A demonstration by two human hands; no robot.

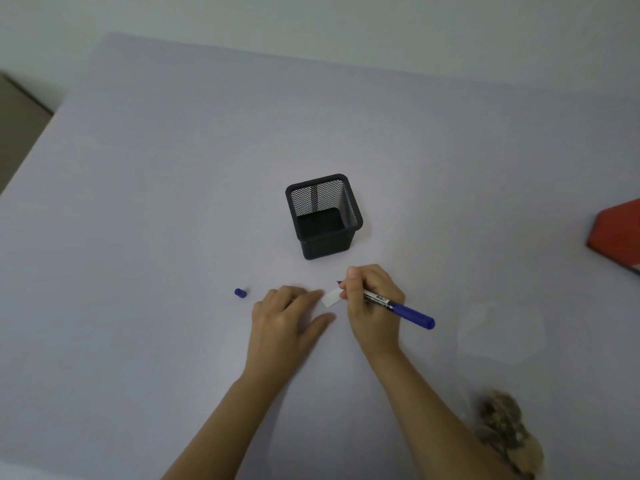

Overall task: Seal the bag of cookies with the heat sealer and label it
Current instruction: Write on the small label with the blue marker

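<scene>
A small white label lies flat on the pale table, just in front of the black mesh pen holder. My left hand rests on the table with its fingertips against the label's left end. My right hand grips a blue marker, tip down at the label's far right corner. The marker's blue cap lies loose on the table to the left of my left hand. A clear bag with brown cookies shows blurred at the lower right, near my right forearm.
The black mesh pen holder stands empty at the middle of the table. A red box sits at the right edge. The table's left edge drops off to a brown floor.
</scene>
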